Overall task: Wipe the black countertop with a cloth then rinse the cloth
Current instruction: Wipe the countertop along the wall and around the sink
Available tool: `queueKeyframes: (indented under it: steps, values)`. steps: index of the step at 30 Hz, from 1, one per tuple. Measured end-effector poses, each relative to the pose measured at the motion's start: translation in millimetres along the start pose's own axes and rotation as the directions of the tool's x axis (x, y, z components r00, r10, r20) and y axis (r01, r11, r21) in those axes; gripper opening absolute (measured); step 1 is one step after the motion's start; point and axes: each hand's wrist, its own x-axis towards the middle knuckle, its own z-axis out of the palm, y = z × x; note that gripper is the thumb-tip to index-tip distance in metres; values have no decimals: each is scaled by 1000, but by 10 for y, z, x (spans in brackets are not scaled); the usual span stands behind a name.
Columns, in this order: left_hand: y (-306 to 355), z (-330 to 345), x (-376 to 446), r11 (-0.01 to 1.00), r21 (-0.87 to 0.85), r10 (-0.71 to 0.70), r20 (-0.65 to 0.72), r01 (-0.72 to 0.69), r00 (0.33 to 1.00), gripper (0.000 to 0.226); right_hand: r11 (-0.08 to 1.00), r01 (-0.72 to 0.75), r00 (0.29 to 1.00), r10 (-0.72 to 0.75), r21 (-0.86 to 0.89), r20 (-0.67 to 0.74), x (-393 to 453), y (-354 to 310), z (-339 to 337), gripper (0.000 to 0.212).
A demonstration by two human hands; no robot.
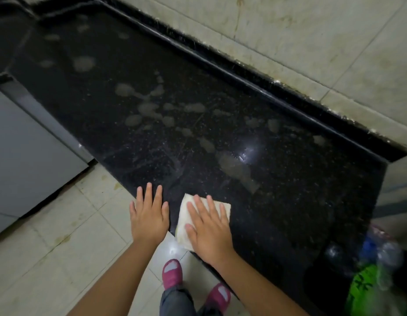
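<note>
At the near edge of the black countertop [152, 124], the right hand [209, 231] lies flat on a folded whitish cloth [224, 207], fingers straight and spread, pressing it to the stone without curling round it. One corner of the cloth hangs just over the counter's front edge. The left hand [149, 218] rests beside it, palm down and fingers straight, with the fingertips on the counter edge and the palm out over the floor — it holds nothing.

No writing or brand can be read anywhere; the green bag [363, 290] at the lower right carries dark marks, too blurred to make out. Clear plastic bottles [384, 249] sit above the bag, one with a blue cap.

Pale smears and dried patches [148, 108] spread across the middle of the counter, well beyond the cloth. A raised black lip [220, 65] runs along the back, against stained beige wall tiles [312, 37]. A grey cabinet [22, 156] stands at the left, and pink shoes [171, 273] show on the pale floor tiles [61, 236] below.
</note>
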Motion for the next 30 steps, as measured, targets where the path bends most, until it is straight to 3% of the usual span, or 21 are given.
queueKeyframes:
  steps: [2,4,7,9,10,12,16,19,22,25,29,30]
  values:
    - [5,-19,-11,998,53,-15,39,13,999,51,999,22,999,-20,-47,42,-437,281,35,49]
    - [28,-47,-38,994,109,-28,60,21,998,51,991,-124,991,127,-49,53,-817,756,41,47]
    - [135,-2,-63,994,81,81,-9,-80,997,52,859,-512,852,511,-29,115,-894,1414,-97,71]
    - [292,40,-60,984,30,178,-31,-177,984,62,790,-612,789,609,29,81,-533,1596,-255,74]
    - [368,78,-63,978,23,209,-44,-208,977,66,755,-653,755,642,60,134,-295,1600,-321,68]
    - [495,149,-113,979,33,202,3,-202,979,76,746,-652,756,628,133,182,193,1448,-341,57]
    - [541,207,-130,985,78,151,23,-153,988,89,904,-366,926,331,220,180,615,741,-337,56]
    - [561,188,-134,987,101,127,27,-129,992,89,975,-190,979,180,117,96,240,480,-195,56]
    - [568,198,-149,988,92,125,16,-126,992,89,986,-150,986,144,77,80,-361,766,-87,53]
    - [559,205,-163,986,98,131,18,-132,991,88,973,-231,969,229,8,93,-709,1425,-66,49]
    - [565,199,-155,989,71,131,8,-132,991,83,840,-542,840,539,30,60,-239,1859,-311,53]
    - [572,199,-145,989,63,131,1,-130,991,76,796,-602,795,593,53,127,-50,1814,-360,54]
